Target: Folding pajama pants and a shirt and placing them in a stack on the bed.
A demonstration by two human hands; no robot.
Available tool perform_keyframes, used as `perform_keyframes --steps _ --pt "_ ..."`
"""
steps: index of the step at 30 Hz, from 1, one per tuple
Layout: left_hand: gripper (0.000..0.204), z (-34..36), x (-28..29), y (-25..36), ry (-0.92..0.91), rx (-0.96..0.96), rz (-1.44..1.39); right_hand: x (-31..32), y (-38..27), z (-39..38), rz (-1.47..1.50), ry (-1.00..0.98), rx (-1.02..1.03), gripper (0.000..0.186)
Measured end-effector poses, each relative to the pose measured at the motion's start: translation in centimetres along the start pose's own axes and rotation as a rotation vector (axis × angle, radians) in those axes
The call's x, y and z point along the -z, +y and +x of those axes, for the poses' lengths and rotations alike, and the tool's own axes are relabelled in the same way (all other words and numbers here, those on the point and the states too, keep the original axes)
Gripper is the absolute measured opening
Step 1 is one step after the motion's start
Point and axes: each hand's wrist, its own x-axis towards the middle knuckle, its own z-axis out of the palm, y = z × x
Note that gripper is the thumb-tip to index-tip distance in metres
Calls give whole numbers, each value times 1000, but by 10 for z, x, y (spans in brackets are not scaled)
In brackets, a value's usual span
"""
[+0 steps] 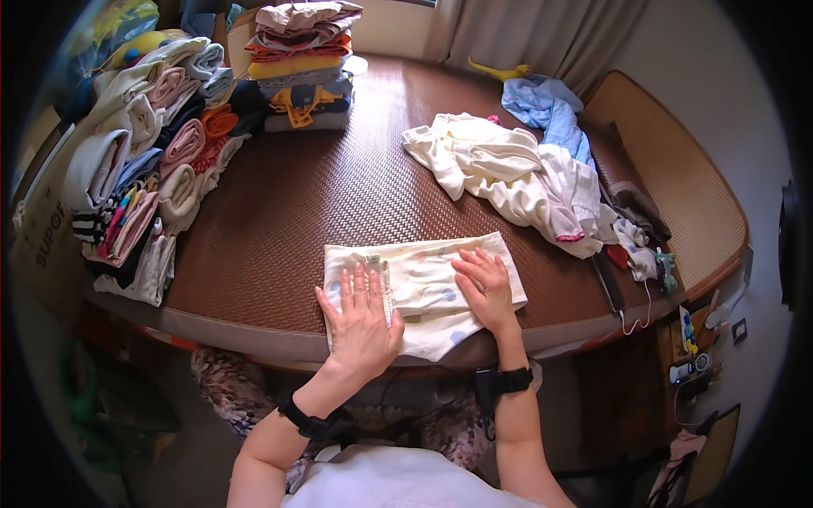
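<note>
A pale cream garment with faint coloured spots [428,271] lies partly folded at the near edge of the brown woven mat. Flat on its left part rests my left hand [362,317], fingers stretched out beside a gathered elastic band. My right hand [484,286] presses on the right part with its fingers spread. Neither hand grips the cloth. Below the upper fold, a lower flap of the garment hangs toward the bed's front edge. Whether it is trousers or a top, I cannot tell.
Rolled and folded clothes [161,161] line the left side, near a tall folded stack [303,72] at the back. Loose cream clothing [508,173] and a light blue garment [550,110] lie heaped at the right. A dark phone-like device [608,284] with a white cable sits near the right edge.
</note>
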Motion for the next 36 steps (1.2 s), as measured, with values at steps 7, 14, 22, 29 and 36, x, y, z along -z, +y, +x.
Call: perform_keyframes --steps 7,14,22,29,36 --pt "69 21 24 -5 -122 34 -129 -1 1 0 -7 0 -16 23" --pt "50 31 9 -28 -141 -85 -101 1 0 -3 -46 213 -41 26" --pt "50 29 6 -28 -77 -63 -62 0 21 -9 -492 539 -413 26" --pt "50 13 2 -28 16 -17 -48 14 35 2 -103 266 -329 15" --pt "59 12 6 -28 -121 -2 1 22 49 26 -64 198 -396 12"
